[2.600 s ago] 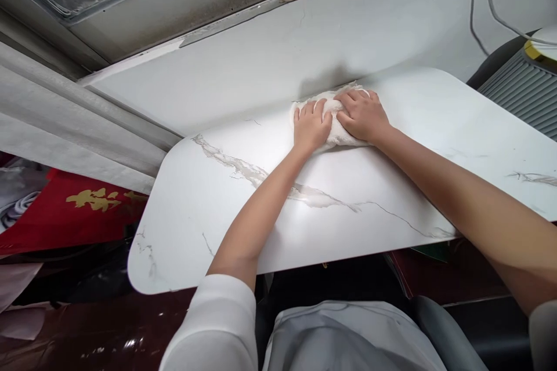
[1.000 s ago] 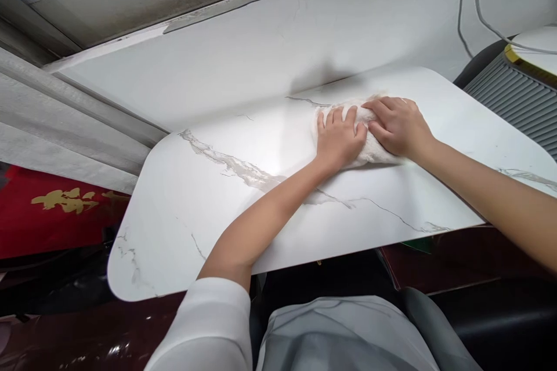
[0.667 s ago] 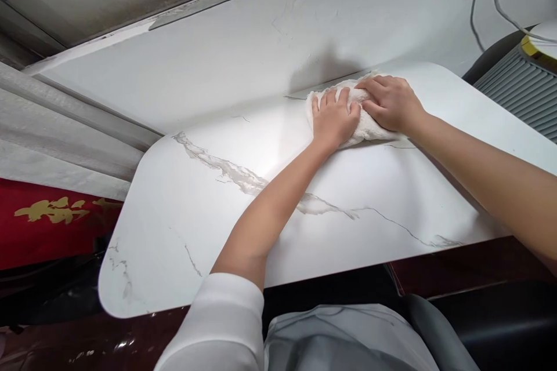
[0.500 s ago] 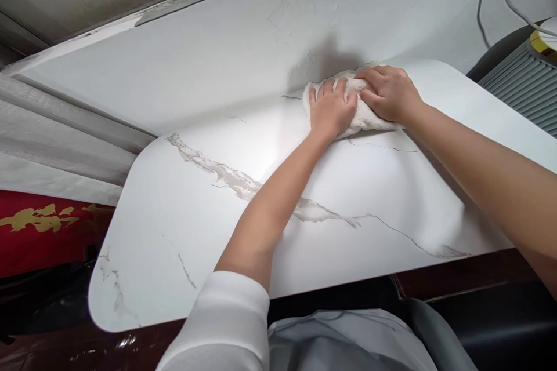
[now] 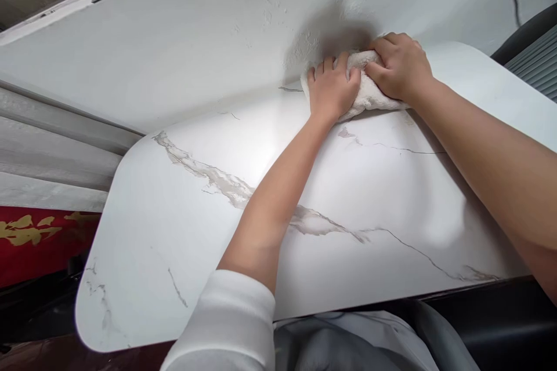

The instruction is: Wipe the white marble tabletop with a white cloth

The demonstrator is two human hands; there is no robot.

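Observation:
A folded white cloth (image 5: 372, 93) lies on the far edge of a white marble-patterned table (image 5: 365, 179), up against the wall. My left hand (image 5: 333, 90) presses on the cloth's left part, its fingers slightly spread and bent over the far side. On the right part, my right hand (image 5: 402, 66) is closed around the cloth, thumb towards my left hand. Part of the cloth is hidden under both hands.
A white wall (image 5: 209, 40) with rough, flaking patches runs along the table's far edge. A pale curtain (image 5: 52, 145) and a red cloth with gold marks (image 5: 35, 243) are at the left. A grey ribbed object (image 5: 533, 69) stands beyond the right end.
Both hands and the cloth have shifted slightly farther along the table's far edge, to the right. The view has also tilted and moved a little.

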